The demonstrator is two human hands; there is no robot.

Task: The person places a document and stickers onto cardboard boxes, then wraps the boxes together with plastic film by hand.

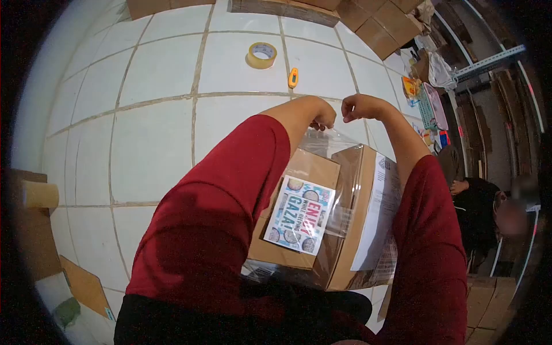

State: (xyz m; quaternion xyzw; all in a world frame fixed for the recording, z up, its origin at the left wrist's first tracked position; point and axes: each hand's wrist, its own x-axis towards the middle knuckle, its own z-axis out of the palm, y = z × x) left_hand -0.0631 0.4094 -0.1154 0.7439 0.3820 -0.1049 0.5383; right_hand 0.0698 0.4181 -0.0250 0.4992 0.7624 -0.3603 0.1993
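Observation:
My left hand (324,113) is closed on the upper edge of a clear plastic wrap (329,140), its fingertips partly hidden. Just to its right, my right hand (363,107) is in a pinch above the wrap; what lies between its fingers, if anything, is too thin to make out. Under the shiny film are two cardboard pieces side by side: a flat brown box (314,163) with a colourful printed card (302,214) on it, and a taller brown box (345,253) with a white printed sheet (369,215) on its face.
A roll of clear tape (252,60) and an orange cutter (293,78) lie on the white tiled floor (155,138). Cardboard boxes (376,26) stand at the back, a green basket (428,106) at the right. Another person (480,210) in dark clothes sits far right, near metal shelving (489,63).

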